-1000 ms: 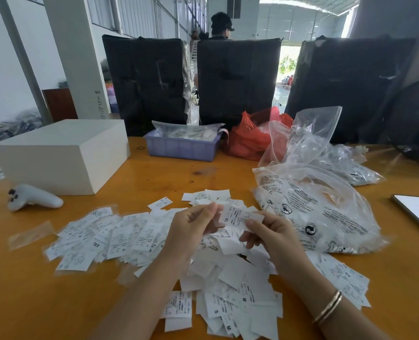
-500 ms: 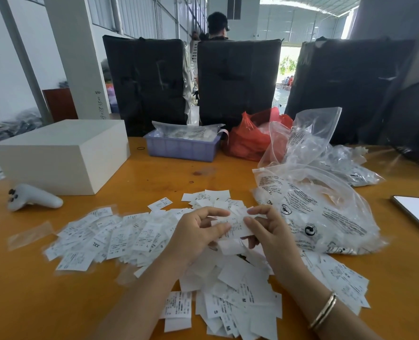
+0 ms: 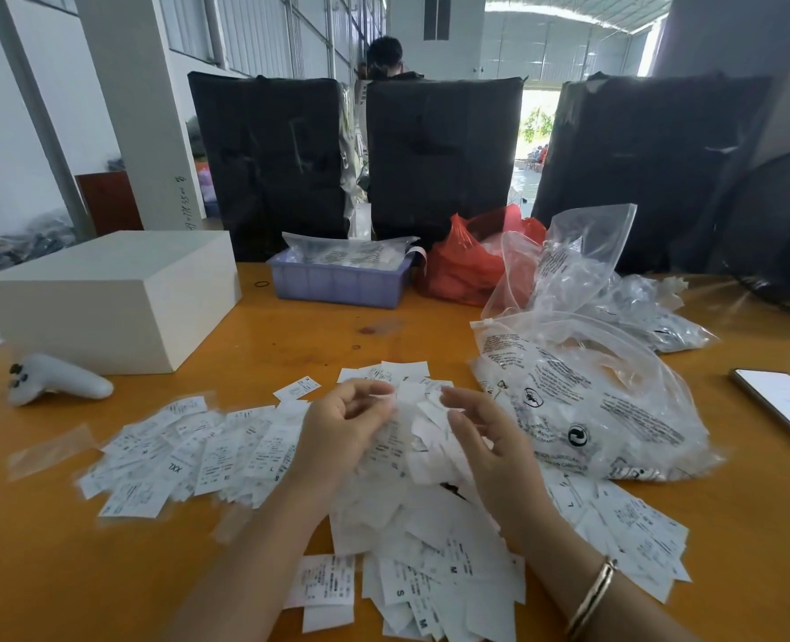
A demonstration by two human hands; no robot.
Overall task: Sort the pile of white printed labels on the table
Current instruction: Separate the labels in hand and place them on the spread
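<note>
A loose pile of white printed labels (image 3: 434, 530) lies on the orange table (image 3: 291, 345) in front of me, some showing size letters such as S and M. More labels are spread flat to the left (image 3: 189, 456), and a smaller group lies at the right (image 3: 633, 535). My left hand (image 3: 342, 433) hovers over the pile's far edge with its fingers curled, pinching a small blurred label (image 3: 383, 399) at the fingertips. Beside it, my right hand (image 3: 485, 442) has its fingers apart and holds nothing. A bangle sits on my right wrist.
A white box (image 3: 106, 294) and a white controller (image 3: 55, 386) sit at the left. Behind the pile are a purple tray (image 3: 337, 284) and a red bag (image 3: 467, 271). Clear printed plastic bags (image 3: 592, 410) crowd the right, with a phone (image 3: 782, 405) beyond them.
Both hands held one label up between them. My right hand has let go and opened, and both hands have dropped slightly towards the pile.
</note>
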